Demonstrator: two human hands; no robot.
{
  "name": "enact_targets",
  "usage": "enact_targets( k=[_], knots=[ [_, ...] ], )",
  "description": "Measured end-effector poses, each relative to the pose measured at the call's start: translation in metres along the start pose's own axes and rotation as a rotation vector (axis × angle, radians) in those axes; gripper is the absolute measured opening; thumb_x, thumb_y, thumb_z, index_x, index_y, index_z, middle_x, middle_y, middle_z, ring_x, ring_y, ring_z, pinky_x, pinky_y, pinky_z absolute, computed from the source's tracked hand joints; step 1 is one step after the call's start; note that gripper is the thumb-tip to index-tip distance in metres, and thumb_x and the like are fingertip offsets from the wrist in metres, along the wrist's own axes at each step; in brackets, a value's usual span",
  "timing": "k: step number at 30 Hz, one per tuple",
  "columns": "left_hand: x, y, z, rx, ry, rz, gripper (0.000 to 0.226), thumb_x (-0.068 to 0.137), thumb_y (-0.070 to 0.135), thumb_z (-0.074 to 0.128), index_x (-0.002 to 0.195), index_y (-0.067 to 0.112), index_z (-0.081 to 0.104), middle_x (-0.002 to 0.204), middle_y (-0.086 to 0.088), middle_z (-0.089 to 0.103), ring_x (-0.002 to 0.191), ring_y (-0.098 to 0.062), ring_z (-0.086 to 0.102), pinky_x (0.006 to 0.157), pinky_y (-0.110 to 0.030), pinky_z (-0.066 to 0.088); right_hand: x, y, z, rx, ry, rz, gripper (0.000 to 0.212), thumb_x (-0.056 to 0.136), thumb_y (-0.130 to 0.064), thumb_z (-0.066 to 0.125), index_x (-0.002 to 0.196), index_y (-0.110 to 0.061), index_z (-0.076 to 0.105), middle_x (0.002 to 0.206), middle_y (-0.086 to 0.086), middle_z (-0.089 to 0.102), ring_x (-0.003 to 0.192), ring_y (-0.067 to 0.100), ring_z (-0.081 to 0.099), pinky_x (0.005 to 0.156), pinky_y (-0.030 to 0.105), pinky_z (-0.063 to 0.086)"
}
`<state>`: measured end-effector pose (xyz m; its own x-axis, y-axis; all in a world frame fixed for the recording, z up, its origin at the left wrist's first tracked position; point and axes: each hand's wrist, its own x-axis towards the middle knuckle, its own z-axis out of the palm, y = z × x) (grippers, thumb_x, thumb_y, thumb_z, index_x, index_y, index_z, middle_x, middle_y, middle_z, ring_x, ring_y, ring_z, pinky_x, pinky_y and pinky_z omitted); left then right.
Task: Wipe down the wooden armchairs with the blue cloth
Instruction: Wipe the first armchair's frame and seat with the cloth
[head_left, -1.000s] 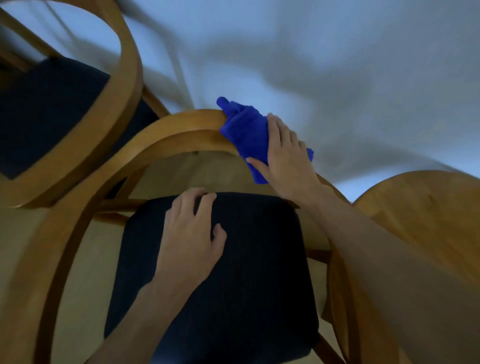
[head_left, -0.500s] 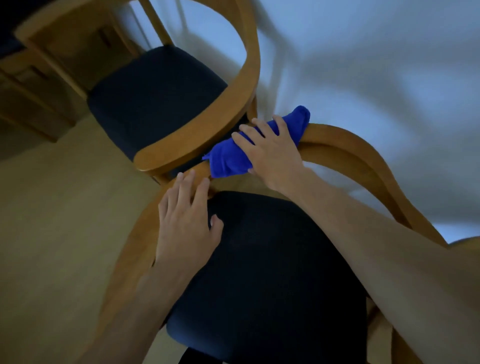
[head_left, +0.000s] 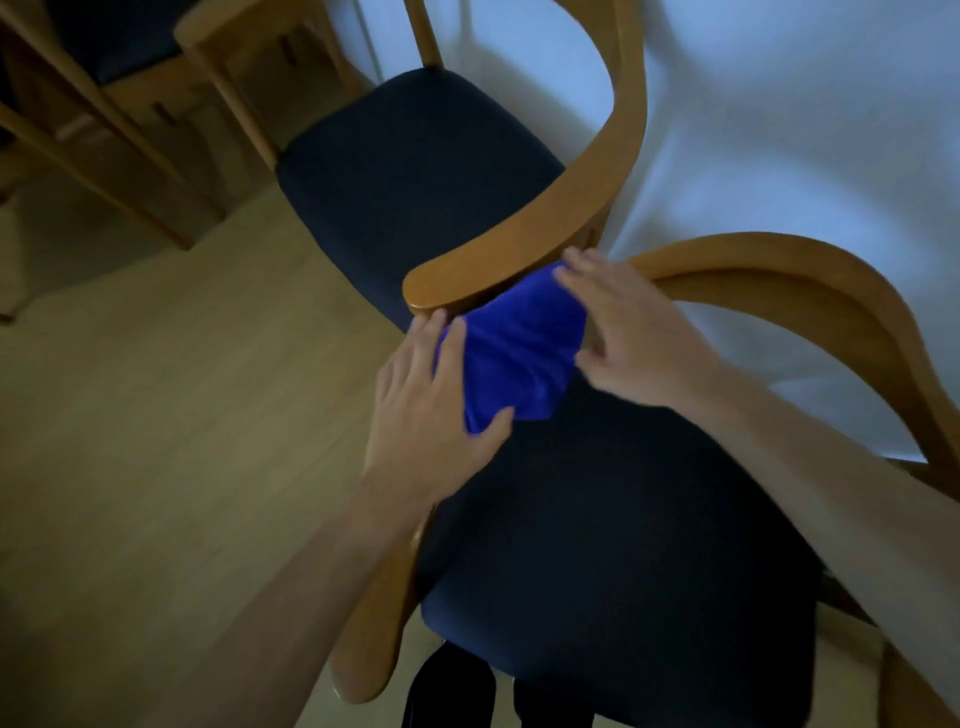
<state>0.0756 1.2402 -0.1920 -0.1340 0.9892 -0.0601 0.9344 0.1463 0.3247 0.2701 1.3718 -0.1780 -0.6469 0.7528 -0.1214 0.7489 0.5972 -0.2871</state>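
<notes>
The blue cloth (head_left: 519, 353) lies bunched on the left armrest of the near wooden armchair (head_left: 810, 275), which has a dark seat cushion (head_left: 649, 545). My left hand (head_left: 431, 410) holds the cloth's left and lower edge, thumb underneath. My right hand (head_left: 628, 332) rests on its right side with fingers spread over the top. A second wooden armchair (head_left: 587, 171) with a dark seat (head_left: 410, 176) stands just behind, its armrest tip touching the cloth area.
A white wall (head_left: 779, 130) runs behind both chairs. Light wooden floor (head_left: 156, 415) spreads to the left. Wooden furniture legs (head_left: 104, 130) stand at the upper left. A dark shape (head_left: 447, 691) shows below the near seat.
The cloth has travelled from the curved backrest round to the left armrest. My left hand left the seat cushion and took hold of the cloth; the view swung left.
</notes>
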Motion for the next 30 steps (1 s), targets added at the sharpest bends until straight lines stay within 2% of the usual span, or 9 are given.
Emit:
enact_targets(
  k=[2, 4, 8, 12, 14, 17, 19, 25, 30],
  knots=[
    [0.043, 0.017, 0.011, 0.065, -0.082, 0.065, 0.102, 0.078, 0.07, 0.053, 0.153, 0.016, 0.009, 0.16, -0.006, 0.016, 0.147, -0.024, 0.012, 0.115, -0.04, 0.012, -0.003, 0.017, -0.002, -0.188, -0.056, 0.115, 0.09, 0.087, -0.024, 0.068, 0.156, -0.012, 0.011, 0.165, 0.008, 0.008, 0.152, 0.023, 0.007, 0.121, 0.038, 0.007],
    [0.07, 0.03, 0.025, 0.127, -0.156, 0.091, 0.105, 0.08, 0.067, 0.056, 0.154, 0.014, 0.005, 0.16, -0.005, 0.016, 0.148, -0.025, 0.012, 0.116, -0.044, 0.02, -0.005, 0.024, 0.004, -0.302, -0.147, 0.141, 0.097, 0.088, -0.028, 0.068, 0.156, -0.009, 0.002, 0.165, 0.01, 0.0, 0.152, 0.025, 0.0, 0.123, 0.039, 0.005],
    [0.05, 0.024, 0.032, 0.246, -0.055, 0.07, 0.096, 0.083, 0.059, 0.058, 0.151, 0.009, 0.013, 0.151, -0.011, 0.032, 0.136, -0.028, 0.035, 0.11, -0.043, 0.033, -0.003, 0.018, 0.013, -0.364, -0.17, 0.165, 0.103, 0.085, -0.033, 0.069, 0.156, -0.008, -0.001, 0.165, 0.012, -0.003, 0.152, 0.027, -0.001, 0.123, 0.042, 0.004],
    [0.004, 0.001, 0.028, 0.2, -0.051, -0.058, 0.098, 0.084, 0.062, 0.054, 0.152, 0.01, 0.006, 0.153, -0.013, 0.028, 0.13, -0.03, 0.04, 0.105, -0.044, 0.038, 0.005, -0.002, 0.012, -0.382, -0.188, 0.268, 0.1, 0.087, -0.034, 0.068, 0.155, -0.006, 0.0, 0.164, 0.015, -0.001, 0.152, 0.03, 0.001, 0.12, 0.043, 0.002],
    [-0.028, -0.006, 0.026, 0.236, -0.054, -0.132, 0.1, 0.083, 0.064, 0.05, 0.152, 0.008, 0.005, 0.154, -0.014, 0.025, 0.129, -0.031, 0.041, 0.101, -0.042, 0.04, 0.006, -0.019, 0.01, -0.301, -0.192, 0.197, 0.097, 0.087, -0.028, 0.068, 0.156, -0.007, 0.003, 0.164, 0.014, 0.001, 0.152, 0.028, 0.003, 0.12, 0.043, 0.005],
    [-0.082, -0.008, 0.025, 0.24, -0.046, -0.27, 0.102, 0.081, 0.06, 0.052, 0.153, 0.004, 0.007, 0.155, -0.017, 0.024, 0.133, -0.032, 0.038, 0.105, -0.042, 0.038, -0.007, -0.063, 0.019, -0.132, -0.237, -0.134, 0.085, 0.09, -0.02, 0.061, 0.156, -0.009, 0.008, 0.165, 0.009, 0.004, 0.152, 0.023, 0.007, 0.121, 0.038, 0.009],
    [-0.117, -0.006, 0.023, 0.214, -0.05, -0.365, 0.101, 0.08, 0.054, 0.055, 0.153, 0.003, 0.008, 0.156, -0.018, 0.022, 0.137, -0.033, 0.036, 0.108, -0.043, 0.036, -0.021, -0.092, 0.028, -0.093, -0.3, -0.24, 0.079, 0.094, -0.02, 0.056, 0.157, -0.01, 0.009, 0.165, 0.009, 0.002, 0.152, 0.022, 0.005, 0.122, 0.037, 0.009],
    [-0.194, 0.001, 0.027, 0.231, -0.116, -0.518, 0.096, 0.086, 0.053, 0.058, 0.152, 0.001, 0.013, 0.157, -0.022, 0.019, 0.142, -0.035, 0.03, 0.108, -0.046, 0.04, -0.041, -0.114, 0.047, -0.054, -0.321, -0.188, 0.089, 0.093, -0.021, 0.063, 0.157, -0.011, 0.002, 0.165, 0.007, -0.009, 0.152, 0.021, -0.004, 0.122, 0.035, 0.016],
    [-0.141, 0.007, 0.03, 0.375, -0.124, -0.565, 0.092, 0.091, 0.06, 0.047, 0.149, -0.005, 0.017, 0.151, -0.028, 0.03, 0.13, -0.04, 0.043, 0.098, -0.048, 0.044, -0.034, -0.11, 0.044, 0.03, -0.328, -0.168, 0.09, 0.088, -0.007, 0.067, 0.157, -0.014, 0.009, 0.166, 0.002, -0.003, 0.152, 0.016, 0.001, 0.118, 0.033, 0.02]
  ],
)
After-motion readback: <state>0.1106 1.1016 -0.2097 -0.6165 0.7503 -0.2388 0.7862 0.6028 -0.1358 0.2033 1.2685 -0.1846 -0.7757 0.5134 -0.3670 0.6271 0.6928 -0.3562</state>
